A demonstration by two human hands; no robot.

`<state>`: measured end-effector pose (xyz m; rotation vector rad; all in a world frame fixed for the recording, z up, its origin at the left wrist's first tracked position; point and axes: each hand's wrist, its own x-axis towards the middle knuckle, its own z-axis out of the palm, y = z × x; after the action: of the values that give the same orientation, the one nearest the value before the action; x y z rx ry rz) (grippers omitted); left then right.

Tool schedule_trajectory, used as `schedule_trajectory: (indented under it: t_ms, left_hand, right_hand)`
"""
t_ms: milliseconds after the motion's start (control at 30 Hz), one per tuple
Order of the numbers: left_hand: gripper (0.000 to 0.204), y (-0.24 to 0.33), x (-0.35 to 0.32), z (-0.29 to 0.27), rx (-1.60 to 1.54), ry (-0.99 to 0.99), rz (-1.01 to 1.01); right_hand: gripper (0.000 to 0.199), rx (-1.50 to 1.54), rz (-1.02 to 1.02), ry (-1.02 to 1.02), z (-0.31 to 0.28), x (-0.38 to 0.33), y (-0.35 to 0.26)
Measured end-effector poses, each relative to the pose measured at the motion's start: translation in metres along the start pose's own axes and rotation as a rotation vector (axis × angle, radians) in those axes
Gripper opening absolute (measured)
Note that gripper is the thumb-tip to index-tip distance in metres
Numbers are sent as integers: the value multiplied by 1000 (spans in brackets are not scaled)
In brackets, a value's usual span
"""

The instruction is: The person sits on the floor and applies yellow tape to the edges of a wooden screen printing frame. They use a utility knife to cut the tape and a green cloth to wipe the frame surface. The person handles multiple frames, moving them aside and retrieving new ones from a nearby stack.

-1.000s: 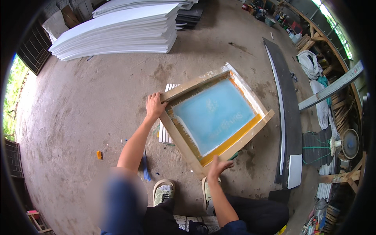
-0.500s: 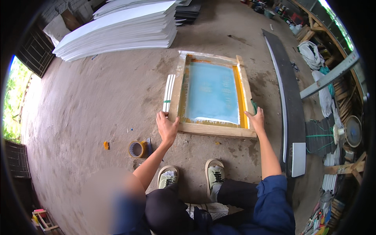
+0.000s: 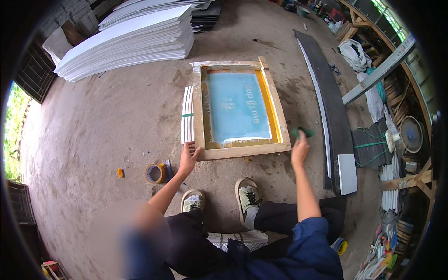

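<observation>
Both hands are leaving the screen-printing frame: left hand, fingers spread, touching its near-left corner; right hand pinching a green pad beside its near-right corner; keeping the frame still matters.

One head-worn fisheye looks steeply down at the concrete floor.

Frame on floor; strips left.

Both bare forearms reaching forward from the lower edge, left hand spread open — fingers splayed, palm down, right hand stretched further out on a straighter arm — fingers curled closed, blue sleeve at elbow
</observation>
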<state>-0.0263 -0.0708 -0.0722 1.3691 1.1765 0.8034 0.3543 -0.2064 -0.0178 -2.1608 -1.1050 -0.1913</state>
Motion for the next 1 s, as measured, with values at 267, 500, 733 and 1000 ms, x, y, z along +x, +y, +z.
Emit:
schedule_trajectory:
  t_ms: [267,500,733,1000]
  left_hand:
    - [46,9,-20,-38,-262,-239,-268]
    - [44,7,-19,-36,-362,-281,-279]
    - [42,14,-13,-67,108,-454,-157]
    - [45,65,-16,-132,770,-557,-263]
  right_hand:
    - [57,-97,-160,-99,74,-121,-87]
    - [58,72,-483,-313,120,-172,-222]
    - [60,-227,-924,-332,84,-126,-149]
    - [47,-615,-421,-178,1,-70,-8]
